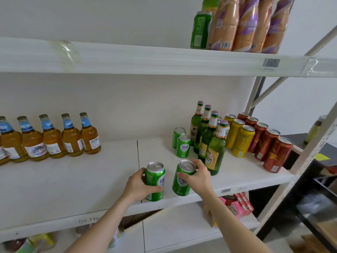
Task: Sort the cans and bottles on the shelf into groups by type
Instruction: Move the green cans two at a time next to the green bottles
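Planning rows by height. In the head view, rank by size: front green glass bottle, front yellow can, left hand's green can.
1. front green glass bottle
2. front yellow can and green can in left hand: alike; held one nearer, so unranked.

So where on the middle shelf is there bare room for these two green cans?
Widest bare patch: the middle shelf between amber bottles and rear green cans. Another strip lies in front of the amber bottles. Crowded: right end, green bottles, yellow cans, red cans.
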`<state>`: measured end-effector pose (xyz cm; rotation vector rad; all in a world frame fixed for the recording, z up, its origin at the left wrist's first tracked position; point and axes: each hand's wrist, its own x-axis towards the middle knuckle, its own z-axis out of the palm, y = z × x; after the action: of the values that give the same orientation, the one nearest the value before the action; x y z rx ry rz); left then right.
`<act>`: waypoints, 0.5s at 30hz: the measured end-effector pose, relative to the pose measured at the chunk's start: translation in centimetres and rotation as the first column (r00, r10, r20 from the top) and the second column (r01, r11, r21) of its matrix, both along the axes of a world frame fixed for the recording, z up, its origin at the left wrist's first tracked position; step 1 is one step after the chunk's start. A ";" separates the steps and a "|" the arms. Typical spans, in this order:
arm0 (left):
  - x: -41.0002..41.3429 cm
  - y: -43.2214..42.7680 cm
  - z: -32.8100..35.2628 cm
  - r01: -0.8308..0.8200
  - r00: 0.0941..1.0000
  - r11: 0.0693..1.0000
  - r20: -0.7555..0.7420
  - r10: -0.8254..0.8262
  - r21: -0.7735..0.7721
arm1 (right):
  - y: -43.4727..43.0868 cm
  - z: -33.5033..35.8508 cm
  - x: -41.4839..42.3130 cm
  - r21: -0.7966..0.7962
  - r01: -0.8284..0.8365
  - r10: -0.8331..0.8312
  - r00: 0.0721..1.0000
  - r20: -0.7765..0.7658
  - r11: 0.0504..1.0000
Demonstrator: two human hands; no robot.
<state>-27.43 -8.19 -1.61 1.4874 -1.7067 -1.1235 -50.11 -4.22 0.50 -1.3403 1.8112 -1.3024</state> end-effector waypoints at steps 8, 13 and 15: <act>-6.2 -0.4 -0.6 -0.050 0.999 0.999 -0.010 0.050 0.004 | -1.2 -0.2 -5.5 0.020 -0.042 0.042 0.999 0.000 0.999; -7.6 -3.3 -1.3 -0.061 0.998 0.998 0.021 0.061 -0.011 | -4.7 -0.8 -6.7 0.005 -0.041 0.041 0.999 0.009 0.999; -7.8 -4.4 -1.7 -0.085 0.996 0.996 0.019 0.085 -0.019 | -6.2 -1.1 -6.7 -0.019 -0.039 0.039 0.999 -0.002 0.999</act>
<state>-35.19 -12.60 -3.27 1.5494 -1.6467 -1.0495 -56.83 -10.46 -0.56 -1.3799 1.7689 -1.3023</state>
